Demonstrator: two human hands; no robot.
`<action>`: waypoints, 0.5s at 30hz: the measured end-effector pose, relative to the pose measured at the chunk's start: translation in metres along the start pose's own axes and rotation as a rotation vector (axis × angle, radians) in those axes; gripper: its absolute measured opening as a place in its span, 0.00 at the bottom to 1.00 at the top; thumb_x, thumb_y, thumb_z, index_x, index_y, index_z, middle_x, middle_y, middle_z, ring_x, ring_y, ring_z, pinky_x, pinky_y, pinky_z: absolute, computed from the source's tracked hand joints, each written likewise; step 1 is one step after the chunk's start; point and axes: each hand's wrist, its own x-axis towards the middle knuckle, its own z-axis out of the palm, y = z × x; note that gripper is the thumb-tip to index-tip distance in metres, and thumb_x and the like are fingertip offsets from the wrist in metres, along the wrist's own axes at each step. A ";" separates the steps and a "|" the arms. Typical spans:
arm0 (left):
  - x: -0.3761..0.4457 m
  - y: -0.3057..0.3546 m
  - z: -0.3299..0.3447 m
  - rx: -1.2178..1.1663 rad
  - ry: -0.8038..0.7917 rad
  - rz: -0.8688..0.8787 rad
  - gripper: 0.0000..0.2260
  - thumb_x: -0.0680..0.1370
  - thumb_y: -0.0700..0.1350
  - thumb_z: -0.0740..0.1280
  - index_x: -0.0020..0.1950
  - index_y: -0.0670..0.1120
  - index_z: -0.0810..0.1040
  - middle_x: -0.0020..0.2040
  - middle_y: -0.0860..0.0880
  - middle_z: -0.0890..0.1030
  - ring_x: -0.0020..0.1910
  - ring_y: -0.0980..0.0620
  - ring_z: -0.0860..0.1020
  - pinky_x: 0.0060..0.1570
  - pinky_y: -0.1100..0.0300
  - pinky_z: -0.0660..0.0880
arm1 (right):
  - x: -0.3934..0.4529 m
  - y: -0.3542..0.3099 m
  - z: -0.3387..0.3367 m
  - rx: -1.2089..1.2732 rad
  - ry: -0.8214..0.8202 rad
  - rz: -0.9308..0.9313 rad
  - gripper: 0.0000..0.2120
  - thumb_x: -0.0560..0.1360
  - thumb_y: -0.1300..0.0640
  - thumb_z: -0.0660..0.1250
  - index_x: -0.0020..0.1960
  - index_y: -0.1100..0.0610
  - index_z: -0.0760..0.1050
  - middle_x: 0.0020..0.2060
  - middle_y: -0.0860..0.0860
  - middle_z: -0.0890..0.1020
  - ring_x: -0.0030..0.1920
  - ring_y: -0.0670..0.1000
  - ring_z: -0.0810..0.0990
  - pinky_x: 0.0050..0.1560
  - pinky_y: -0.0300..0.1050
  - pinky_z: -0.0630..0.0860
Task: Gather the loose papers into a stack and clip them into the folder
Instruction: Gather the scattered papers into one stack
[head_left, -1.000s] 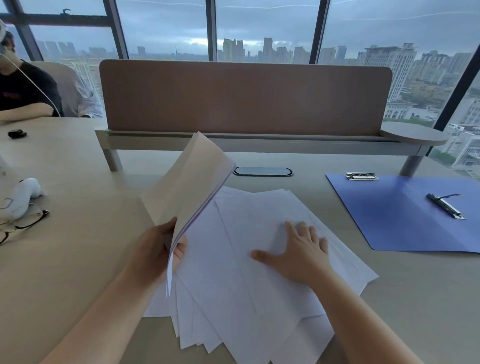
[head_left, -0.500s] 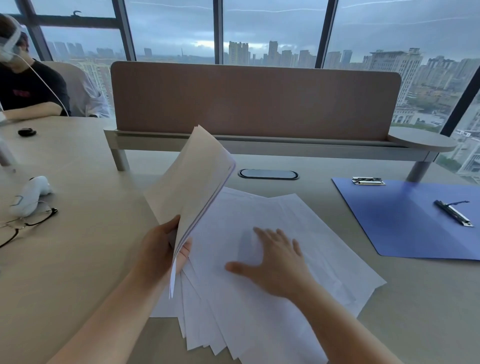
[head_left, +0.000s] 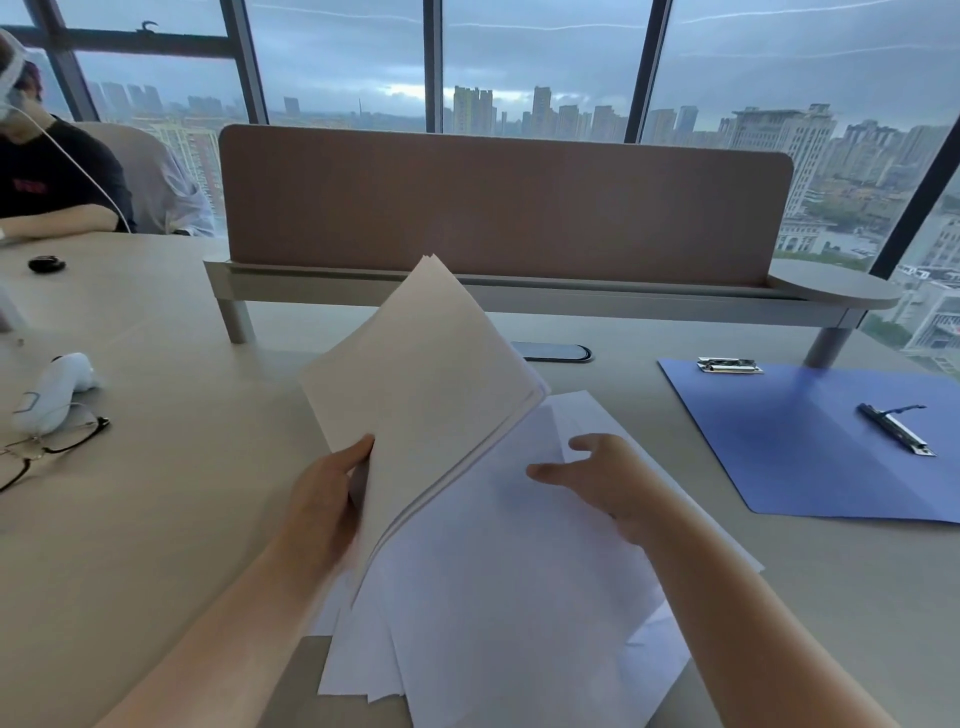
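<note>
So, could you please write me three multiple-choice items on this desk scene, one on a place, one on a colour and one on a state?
1. Where does the open folder lie?
A. On the desk to the right of the loose white papers
B. Under the loose papers
C. In front of the seated person

2. What colour is the folder?
A. Red
B. Blue
C. Green

3. What is the left hand doing?
A. Resting flat on the beige desk
B. Holding the black-rimmed glasses
C. Gripping a raised stack of white sheets

Answers:
1 A: the folder lies flat beyond the right hand, clear of the papers.
2 B: its whole inner face is blue.
3 C: the thumb lies across the front of the tilted stack, lifted off the spread sheets.
</note>
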 end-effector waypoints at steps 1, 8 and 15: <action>0.000 0.000 -0.001 0.001 0.010 0.000 0.15 0.80 0.47 0.65 0.61 0.40 0.82 0.58 0.42 0.84 0.59 0.41 0.81 0.65 0.48 0.73 | 0.000 0.004 0.000 0.034 -0.013 0.019 0.42 0.64 0.49 0.81 0.73 0.55 0.67 0.64 0.55 0.78 0.54 0.55 0.80 0.54 0.50 0.78; -0.007 0.004 0.006 -0.040 0.065 0.071 0.12 0.78 0.43 0.67 0.58 0.39 0.83 0.55 0.46 0.86 0.56 0.47 0.83 0.59 0.54 0.76 | -0.004 0.022 0.000 -0.007 -0.100 -0.154 0.04 0.74 0.61 0.72 0.46 0.61 0.84 0.38 0.54 0.87 0.35 0.52 0.84 0.38 0.44 0.81; -0.005 0.015 -0.001 0.025 0.110 0.183 0.07 0.79 0.40 0.66 0.52 0.44 0.84 0.47 0.48 0.87 0.44 0.55 0.85 0.48 0.59 0.80 | -0.002 0.026 -0.007 0.144 -0.065 -0.238 0.11 0.78 0.58 0.67 0.41 0.64 0.74 0.33 0.53 0.76 0.33 0.51 0.73 0.37 0.43 0.68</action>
